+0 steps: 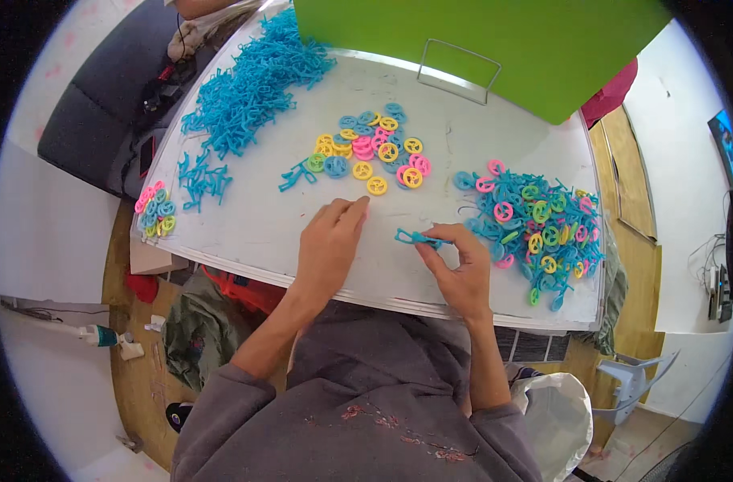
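Note:
Over the white table, my right hand [463, 273] pinches a blue plastic frame piece [415, 237] between thumb and forefinger, its looped end pointing left. My left hand [332, 241] is to the left of it, fingers drawn together and pointing away from me. A sliver of pink shows at its fingertips, too little to name. Just beyond lie loose small plastic wheels in yellow, pink, blue and green, the nearest a yellow wheel [376, 186]. A few blue frame pieces [297, 177] rest left of the wheels.
A large heap of blue frame pieces [254, 88] covers the far left. Right of my hands lies a pile of blue pieces with colored wheels [535, 229]. More wheels [155, 210] sit at the left edge. A green panel [479, 40] stands at the back of the table [246, 217].

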A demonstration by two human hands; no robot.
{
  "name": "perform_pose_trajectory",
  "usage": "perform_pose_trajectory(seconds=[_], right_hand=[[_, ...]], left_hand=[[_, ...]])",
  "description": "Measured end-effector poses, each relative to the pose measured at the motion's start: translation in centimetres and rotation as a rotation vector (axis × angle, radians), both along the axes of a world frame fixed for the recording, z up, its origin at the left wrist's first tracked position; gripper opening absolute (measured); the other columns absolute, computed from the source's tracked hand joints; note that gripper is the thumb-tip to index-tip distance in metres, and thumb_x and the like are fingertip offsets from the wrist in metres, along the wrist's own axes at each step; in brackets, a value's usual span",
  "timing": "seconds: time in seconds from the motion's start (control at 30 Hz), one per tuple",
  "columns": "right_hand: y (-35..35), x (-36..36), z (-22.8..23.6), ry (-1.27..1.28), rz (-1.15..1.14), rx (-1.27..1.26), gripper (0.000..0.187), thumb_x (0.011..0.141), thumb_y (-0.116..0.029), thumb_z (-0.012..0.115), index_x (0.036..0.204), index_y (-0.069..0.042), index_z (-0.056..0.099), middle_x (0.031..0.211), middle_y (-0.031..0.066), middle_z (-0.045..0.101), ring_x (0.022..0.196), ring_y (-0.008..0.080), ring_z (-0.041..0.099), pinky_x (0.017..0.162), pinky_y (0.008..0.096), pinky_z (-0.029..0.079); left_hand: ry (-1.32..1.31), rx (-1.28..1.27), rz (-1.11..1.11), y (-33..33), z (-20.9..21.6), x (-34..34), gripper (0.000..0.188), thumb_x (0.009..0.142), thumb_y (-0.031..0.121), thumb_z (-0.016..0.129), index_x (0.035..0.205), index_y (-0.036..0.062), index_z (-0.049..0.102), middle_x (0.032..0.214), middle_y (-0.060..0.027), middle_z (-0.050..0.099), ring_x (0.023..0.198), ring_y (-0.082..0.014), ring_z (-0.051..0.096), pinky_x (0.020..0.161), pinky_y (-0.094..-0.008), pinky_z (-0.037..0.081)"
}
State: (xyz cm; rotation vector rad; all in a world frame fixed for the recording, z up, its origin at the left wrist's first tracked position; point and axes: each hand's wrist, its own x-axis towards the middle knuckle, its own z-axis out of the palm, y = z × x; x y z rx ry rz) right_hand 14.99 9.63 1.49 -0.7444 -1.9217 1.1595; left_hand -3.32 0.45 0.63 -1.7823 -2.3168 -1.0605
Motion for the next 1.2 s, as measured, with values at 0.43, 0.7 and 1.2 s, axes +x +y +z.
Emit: perform_pose_trajectory(seconds=[0.43,0.7,1.2], right_hand=[[0.0,0.4,-0.4,-0.12,0.004,0.076,0.022,0.072,0.003,0.074,0.093,0.001,0.068,0.099,0.0122,0.069,0.091,0.0213,0.066,0.081,0.03,0.05],[0.1,0.8,-0.5,-0.099,0.005,-0.171,0.018,0.076,-0.001,0.073,0.094,0.001,0.069,0.091,0.0097,0.071,0.086,0.014,0.065,0.078,0.0274,0.05],[1.6,1.1,0.0,-0.044,0.051,-0.559,0.019,0.082,-0.006,0.071,0.097,0.005,0.068,0.081,0.0091,0.07,0.068,0.0084,0.061,0.058,0.023,0.047]], left_hand=[[-1.085,0.135,-0.174,-0.4,1.1,2.8,0.02,0.09,0.004,0.062,0.109,-0.0029,0.063,0.103,-0.0091,0.065,0.09,-0.0154,0.066,0.079,-0.0257,0.054],[-1.242,0.068,-0.256,0.0,1.1,2.2,0.02,0.09,0.002,0.062,0.108,-0.0052,0.061,0.105,-0.0104,0.064,0.094,-0.0169,0.066,0.08,-0.0279,0.057],[-0.904,0.113,-0.294,0.8,1.3,3.1,0.019,0.085,-0.008,0.062,0.103,-0.0023,0.066,0.092,-0.0051,0.054,0.086,-0.012,0.06,0.074,-0.0229,0.051]])
